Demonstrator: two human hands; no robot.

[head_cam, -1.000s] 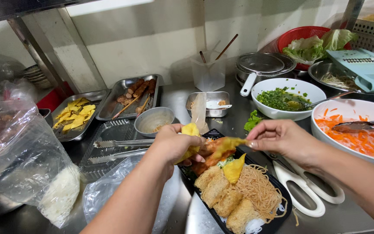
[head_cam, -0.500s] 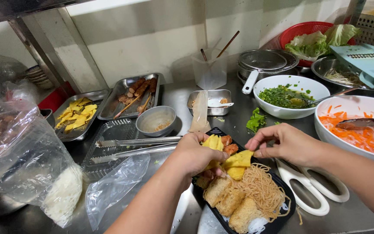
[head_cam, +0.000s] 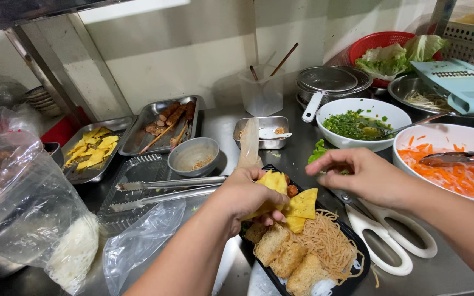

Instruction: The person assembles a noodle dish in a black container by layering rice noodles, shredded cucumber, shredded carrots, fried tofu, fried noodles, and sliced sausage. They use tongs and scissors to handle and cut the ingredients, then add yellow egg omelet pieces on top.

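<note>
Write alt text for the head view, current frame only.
The left hand holds yellow wedges over a black tray of noodles and fried tofu, while the right hand hovers open above white-handled scissors. Around them on the steel counter sit metal tongs, a bowl of chopped greens and a bowl of shredded carrot.

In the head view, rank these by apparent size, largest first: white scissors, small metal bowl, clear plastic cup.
1. white scissors, though nearness to the camera inflates them
2-3. small metal bowl and clear plastic cup: too alike to rank
</note>
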